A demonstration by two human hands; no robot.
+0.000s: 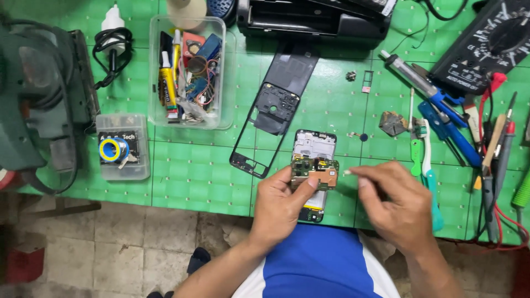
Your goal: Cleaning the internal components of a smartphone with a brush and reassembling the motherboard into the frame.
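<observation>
A green cutting mat with pale grid lines [187, 176] covers the work table and fills most of the frame. Below it, at the lower left, is a grey tiled floor [121, 254].

At the upper middle stands a clear plastic tub of small tools and tubes [187, 72]. At the middle left lies a small clear box with a blue and yellow roll inside [122, 147] and a dark label. A black meter with a dial [486, 44] sits at the upper right.

In the lower middle, the left hand [279, 207] pinches a small green and copper circuit board [314, 172] over an opened phone with a silver frame [313, 148]. The right hand [395, 204] presses its fingertips together on 1 tiny white bit [347, 172], just right of the board.
</observation>
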